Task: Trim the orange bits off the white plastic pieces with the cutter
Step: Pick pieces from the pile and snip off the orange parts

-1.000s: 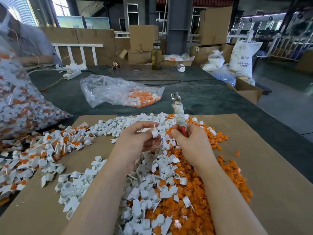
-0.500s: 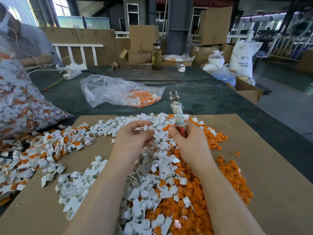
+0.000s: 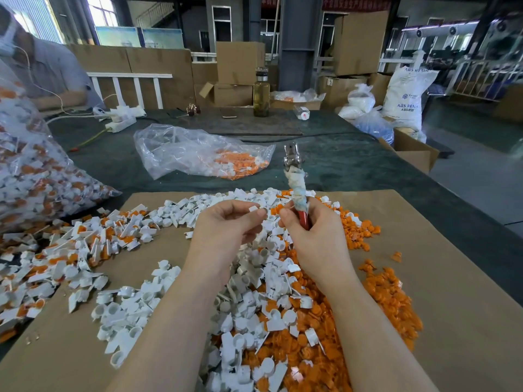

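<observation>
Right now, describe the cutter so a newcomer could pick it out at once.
Start at the brown cardboard sheet heaped with white and orange plastic bits. Above the heap, the right hand grips the cutter, standing upright. It is the only tool there: shiny metal head on top, grubby pale wrapping round the handle, a red grip showing between the fingers.

The cutter (image 3: pixel 295 182) has a shiny bare-metal head, a middle wrapped in grubby, frayed cloth tape, and a glossy red plastic handle. White plastic pieces (image 3: pixel 249 281) look smooth with a soft sheen; the orange bits (image 3: pixel 387 295) at about 4 o'clock are plastic too, slightly glossy. Under them lies matt brown cardboard (image 3: pixel 452 278), flat and faintly fibrous. Beyond it the surface (image 3: pixel 353 165) is covered in dull dark-green felt-like cloth. At 11 o'clock, a crinkled clear plastic bag (image 3: pixel 181 151) glints.
</observation>
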The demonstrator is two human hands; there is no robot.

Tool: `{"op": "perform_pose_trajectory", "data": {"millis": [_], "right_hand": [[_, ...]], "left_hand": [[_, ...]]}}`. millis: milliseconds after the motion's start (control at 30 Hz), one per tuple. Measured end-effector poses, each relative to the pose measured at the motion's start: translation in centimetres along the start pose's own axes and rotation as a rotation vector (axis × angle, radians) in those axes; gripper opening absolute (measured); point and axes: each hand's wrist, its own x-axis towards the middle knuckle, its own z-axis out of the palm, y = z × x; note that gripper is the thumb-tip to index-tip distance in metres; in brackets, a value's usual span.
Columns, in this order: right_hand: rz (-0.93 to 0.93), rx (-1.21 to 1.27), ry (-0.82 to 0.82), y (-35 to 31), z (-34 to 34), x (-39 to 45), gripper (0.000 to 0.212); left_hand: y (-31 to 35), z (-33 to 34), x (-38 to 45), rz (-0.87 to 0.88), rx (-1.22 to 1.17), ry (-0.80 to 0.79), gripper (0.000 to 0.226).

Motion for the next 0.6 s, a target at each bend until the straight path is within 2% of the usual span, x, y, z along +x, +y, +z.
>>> {"op": "perform_pose_trajectory", "data": {"millis": [167, 300, 600], "right_hand": [[-0.077, -0.077, 0.018, -0.13, 0.23, -0.23, 0.023], [-0.085, -0.135, 0.063, -0.16, 0.47, -0.33, 0.017], [-0.15, -0.166, 0.157, -0.11, 0.75, -0.59, 0.018]], "left_hand": [[0.24, 0.15, -0.23, -0.031, -0.019, -0.058, 0.011], [0.43, 0.23, -0.37, -0.034, -0.027, -0.087, 0.011], [0.54, 0.54, -0.61, -0.003, -0.036, -0.07, 0.009]]}}
